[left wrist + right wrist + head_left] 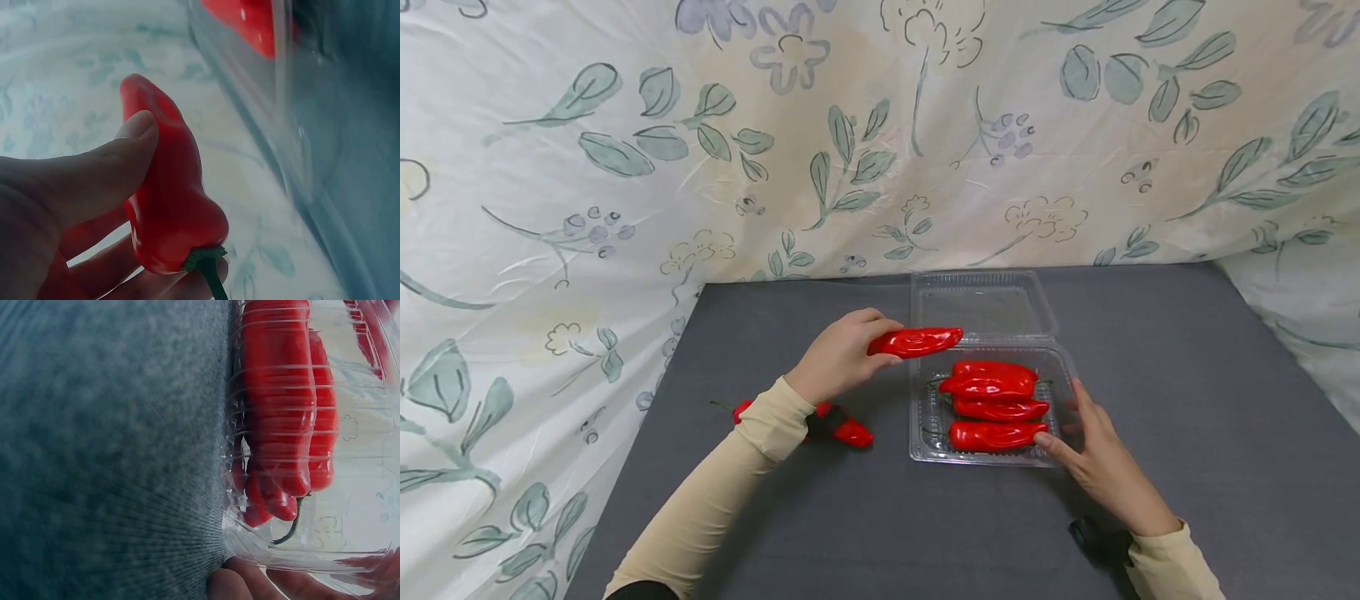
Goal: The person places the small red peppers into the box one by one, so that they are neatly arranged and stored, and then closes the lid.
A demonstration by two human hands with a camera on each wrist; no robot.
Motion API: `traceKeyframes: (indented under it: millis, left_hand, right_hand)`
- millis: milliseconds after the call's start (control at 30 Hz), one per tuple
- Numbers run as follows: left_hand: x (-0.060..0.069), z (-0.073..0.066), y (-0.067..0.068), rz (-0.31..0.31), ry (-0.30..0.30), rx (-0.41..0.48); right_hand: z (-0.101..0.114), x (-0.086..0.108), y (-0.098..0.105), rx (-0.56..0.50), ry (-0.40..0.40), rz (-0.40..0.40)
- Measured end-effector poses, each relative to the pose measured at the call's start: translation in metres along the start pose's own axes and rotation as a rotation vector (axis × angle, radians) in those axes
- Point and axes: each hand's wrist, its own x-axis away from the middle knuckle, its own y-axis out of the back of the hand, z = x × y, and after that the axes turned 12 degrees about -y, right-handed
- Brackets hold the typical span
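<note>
Peppers (997,436) lie in the box (923,450); left hand (842,352) holds one more (919,342), right hand (1111,472) grips the box, others (855,432) wait outside.

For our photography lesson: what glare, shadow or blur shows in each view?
Head: white glints on the held pepper, a shadow beside the left sleeve; left wrist: dim, bluish, floral cloth blurred behind; right wrist: tabletop blurred, pale glints along the clear container.
</note>
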Motion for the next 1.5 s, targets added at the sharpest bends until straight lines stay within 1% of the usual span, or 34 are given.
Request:
traceKeyframes:
  millis: [100,200,333,467,600,867,1000,1100,1300,1500]
  left_hand:
    - [-0.007,-0.01,-0.01,0.032,-0.082,0.001]
    - [-0.013,-0.021,-0.019,0.075,-0.139,0.004]
    - [-0.018,-0.032,-0.031,0.113,-0.183,0.007]
    - [-0.021,-0.041,-0.043,0.143,-0.215,0.011]
    - [-0.022,-0.048,-0.053,0.173,-0.232,0.002]
    - [-0.022,-0.06,-0.067,0.202,-0.279,-0.068]
    - [-0.023,-0.064,-0.073,0.221,-0.286,-0.089]
    - [-0.022,-0.065,-0.078,0.231,-0.278,-0.086]
    - [-0.021,-0.064,-0.087,0.219,-0.264,-0.075]
    - [-0.021,-0.064,-0.088,0.196,-0.263,-0.076]
  right_hand:
    - [-0.001,0.0,0.0,-0.002,0.003,-0.004]
    - [-0.002,0.001,0.0,-0.016,0.02,-0.014]
    - [-0.003,0.001,-0.001,-0.026,0.029,-0.016]
    - [-0.003,0.002,-0.002,-0.03,0.029,-0.013]
    - [-0.002,0.002,-0.003,-0.036,0.028,-0.004]
    - [-0.001,0.002,-0.004,-0.03,-0.004,0.013]
    - [-0.001,0.002,-0.003,-0.028,-0.018,0.015]
    - [-0.002,0.001,-0.003,-0.025,-0.021,0.016]
    - [-0.003,0.0,-0.003,-0.027,-0.021,0.016]
    - [-0.003,0.0,-0.003,-0.025,-0.023,0.021]
